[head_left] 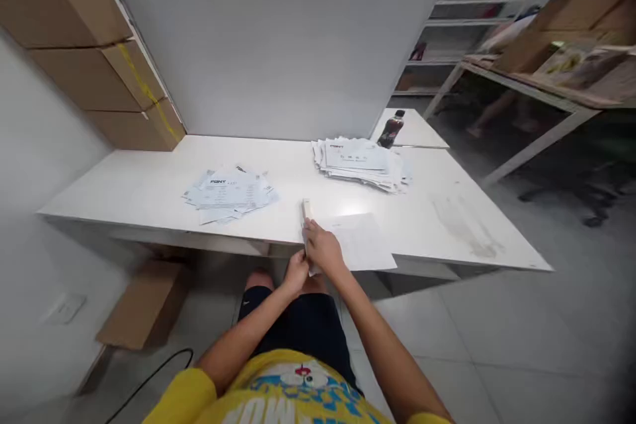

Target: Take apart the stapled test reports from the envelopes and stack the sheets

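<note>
My right hand (322, 246) is closed round a small white stapler-like tool (307, 209) at the desk's front edge. Just below and to the left, my left hand (297, 271) is closed at the left edge of a white sheet (360, 242), its fingertips pinched there. The sheet lies on the desk to the right of my hands, its lower edge reaching the desk's front. To the left lies a fanned pile of printed papers (231, 192). A thicker, untidy stack of papers (358, 158) sits behind the sheet.
A dark drink bottle (391, 129) stands behind the thick stack. A whitish panel (278, 53) rises along the back of the white desk (139, 179). Cardboard boxes (134, 99) are piled at the left, another (144, 305) on the floor. Part of a person shows at far right.
</note>
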A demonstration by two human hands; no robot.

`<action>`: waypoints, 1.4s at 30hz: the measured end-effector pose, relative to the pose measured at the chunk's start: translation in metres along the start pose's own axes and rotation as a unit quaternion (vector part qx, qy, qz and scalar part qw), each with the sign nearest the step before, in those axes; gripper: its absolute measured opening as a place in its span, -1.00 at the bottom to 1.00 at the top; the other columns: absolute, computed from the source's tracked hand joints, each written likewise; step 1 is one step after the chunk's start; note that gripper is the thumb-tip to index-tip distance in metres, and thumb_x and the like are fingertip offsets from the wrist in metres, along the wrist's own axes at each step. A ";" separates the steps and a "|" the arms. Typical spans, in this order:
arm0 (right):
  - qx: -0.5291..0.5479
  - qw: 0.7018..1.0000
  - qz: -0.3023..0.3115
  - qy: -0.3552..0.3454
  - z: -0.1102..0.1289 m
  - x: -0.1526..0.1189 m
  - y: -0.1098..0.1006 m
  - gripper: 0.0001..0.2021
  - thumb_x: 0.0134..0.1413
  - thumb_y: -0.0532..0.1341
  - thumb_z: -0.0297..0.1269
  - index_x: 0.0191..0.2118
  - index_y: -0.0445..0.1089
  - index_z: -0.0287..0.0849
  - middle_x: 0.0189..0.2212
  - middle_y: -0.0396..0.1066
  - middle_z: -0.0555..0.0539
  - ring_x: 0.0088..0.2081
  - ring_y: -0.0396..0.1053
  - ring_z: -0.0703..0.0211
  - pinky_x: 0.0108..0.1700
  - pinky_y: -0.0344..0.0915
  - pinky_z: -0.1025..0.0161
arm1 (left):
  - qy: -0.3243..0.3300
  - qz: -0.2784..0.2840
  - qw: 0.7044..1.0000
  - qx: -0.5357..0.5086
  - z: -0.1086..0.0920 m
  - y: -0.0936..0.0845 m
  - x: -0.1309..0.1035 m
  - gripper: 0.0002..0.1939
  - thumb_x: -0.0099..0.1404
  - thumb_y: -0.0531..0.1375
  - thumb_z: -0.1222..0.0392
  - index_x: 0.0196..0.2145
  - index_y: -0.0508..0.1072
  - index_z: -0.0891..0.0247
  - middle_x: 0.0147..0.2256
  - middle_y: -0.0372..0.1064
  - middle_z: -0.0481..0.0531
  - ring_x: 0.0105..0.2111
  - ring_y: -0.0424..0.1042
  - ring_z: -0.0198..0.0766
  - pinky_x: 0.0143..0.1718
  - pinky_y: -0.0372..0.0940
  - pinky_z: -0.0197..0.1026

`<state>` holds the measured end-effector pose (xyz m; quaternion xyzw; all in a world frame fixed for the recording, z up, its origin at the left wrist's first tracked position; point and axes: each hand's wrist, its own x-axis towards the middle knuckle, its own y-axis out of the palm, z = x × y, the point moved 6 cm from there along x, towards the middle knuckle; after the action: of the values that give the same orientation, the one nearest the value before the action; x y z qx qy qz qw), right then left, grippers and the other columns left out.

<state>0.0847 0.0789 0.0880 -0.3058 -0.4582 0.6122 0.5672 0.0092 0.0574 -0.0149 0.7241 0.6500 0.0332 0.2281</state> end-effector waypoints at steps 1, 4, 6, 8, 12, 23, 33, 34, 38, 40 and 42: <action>0.003 1.000 0.006 0.001 -0.001 0.000 -0.001 -0.67 0.06 0.03 -0.51 -0.11 0.45 -0.22 0.21 0.19 -0.14 0.23 0.15 0.04 0.08 0.27 0.13 | 0.002 0.003 1.000 0.000 -0.002 0.000 0.000 -0.77 -0.08 0.32 0.12 -0.46 0.47 0.32 -0.49 0.40 -0.02 -0.45 0.29 -0.31 -0.36 0.17 -0.27; 0.001 1.000 0.015 -0.003 -0.003 0.002 -0.004 -0.68 0.08 0.03 -0.50 -0.14 0.46 -0.19 0.20 0.20 -0.13 0.23 0.14 0.06 0.09 0.26 0.15 | 0.003 0.008 1.000 -0.002 -0.008 0.002 -0.001 -0.76 -0.12 0.35 0.13 -0.49 0.46 0.32 -0.50 0.39 -0.02 -0.45 0.28 -0.32 -0.38 0.17 -0.28; -0.006 1.000 0.012 -0.013 -0.001 0.003 -0.007 -0.70 0.09 0.02 -0.50 -0.18 0.47 -0.21 0.19 0.22 -0.15 0.23 0.15 0.05 0.10 0.25 0.15 | 0.001 0.007 1.000 -0.003 -0.012 0.003 -0.004 -0.74 -0.12 0.36 0.11 -0.50 0.46 0.33 -0.52 0.37 -0.03 -0.48 0.27 -0.34 -0.41 0.16 -0.29; -0.013 0.999 0.001 -0.032 0.000 0.004 -0.012 -0.69 0.09 0.02 -0.50 -0.17 0.47 -0.23 0.17 0.25 -0.20 0.20 0.20 0.00 0.10 0.25 0.11 | -0.005 0.004 1.000 -0.003 -0.016 0.004 -0.010 -0.71 -0.10 0.35 0.07 -0.49 0.46 0.34 -0.54 0.36 -0.03 -0.51 0.27 -0.35 -0.46 0.16 -0.30; 0.048 0.991 -0.068 -0.105 0.000 -0.011 -0.026 -0.60 0.03 0.01 -0.54 -0.04 0.42 -0.25 0.17 0.24 -0.23 0.21 0.17 -0.05 0.14 0.21 -0.02 | -0.017 -0.014 1.000 -0.004 -0.024 -0.004 -0.023 -0.61 -0.07 0.32 -0.03 -0.39 0.48 0.36 -0.55 0.36 0.00 -0.58 0.28 -0.32 -0.58 0.16 -0.29; 0.055 0.955 -0.251 -0.149 0.017 -0.138 -0.004 -0.44 0.08 0.01 -0.59 0.20 0.18 -0.08 0.10 0.34 -0.16 0.14 0.27 0.07 0.19 0.11 -0.06 | -0.089 -0.012 0.996 -0.008 -0.069 -0.039 -0.088 -0.66 0.06 0.30 0.05 -0.25 0.49 0.33 -0.39 0.48 0.12 -0.47 0.41 -0.27 -0.56 0.25 -0.31; -0.111 0.769 -0.614 -0.139 -0.044 -0.119 -0.144 -0.57 0.10 0.03 -0.54 0.07 0.33 -0.10 -0.15 0.49 -0.15 -0.12 0.45 0.05 0.00 0.30 0.01 | 0.219 -0.091 0.775 0.586 -0.182 -0.093 0.046 -0.50 0.27 0.10 -0.02 0.09 0.34 0.27 0.08 0.33 0.22 0.12 0.25 0.00 0.14 0.13 0.04; -0.137 0.722 -0.665 -0.133 -0.051 -0.118 -0.157 -0.59 0.12 0.03 -0.50 0.05 0.34 -0.09 -0.13 0.48 -0.17 -0.10 0.44 0.02 0.01 0.27 -0.03 | 0.232 -0.098 0.735 0.630 -0.183 -0.097 0.059 -0.47 0.26 0.11 0.01 0.12 0.30 0.29 0.13 0.28 0.23 0.17 0.18 0.04 0.18 0.04 0.08; -0.166 0.645 -0.740 -0.093 -0.085 -0.076 -0.179 -0.67 0.19 -0.04 -0.33 -0.04 0.38 -0.13 -0.15 0.46 -0.24 -0.04 0.38 -0.08 0.08 0.14 -0.16 | 0.252 -0.120 0.635 0.720 -0.175 -0.111 0.080 -0.47 0.29 0.06 0.05 0.16 0.25 0.35 0.19 0.18 0.27 0.21 0.07 0.09 0.22 -0.07 0.12; -0.141 0.719 -0.679 -0.052 -0.109 -0.022 -0.175 -0.66 0.19 -0.07 -0.34 -0.10 0.41 -0.17 -0.18 0.47 -0.23 0.00 0.35 -0.05 0.11 0.08 -0.16 | 0.262 -0.130 0.617 0.731 -0.173 -0.114 0.079 -0.49 0.31 0.04 0.04 0.14 0.27 0.32 0.16 0.22 0.25 0.17 0.14 0.06 0.17 0.01 0.08; -0.100 0.805 -0.585 0.007 -0.137 0.038 -0.159 -0.62 0.16 -0.10 -0.41 -0.09 0.42 -0.20 -0.15 0.47 -0.23 0.04 0.32 0.00 0.16 0.01 -0.16 | 0.270 -0.126 0.609 0.735 -0.173 -0.115 0.078 -0.50 0.29 0.07 0.02 0.13 0.29 0.28 0.12 0.26 0.22 0.11 0.20 0.04 0.12 0.08 0.06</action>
<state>0.2672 0.1352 0.1840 -0.0384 -0.6049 0.1127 0.7874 -0.1455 0.1873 0.0771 0.5179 0.5730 -0.2912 -0.5646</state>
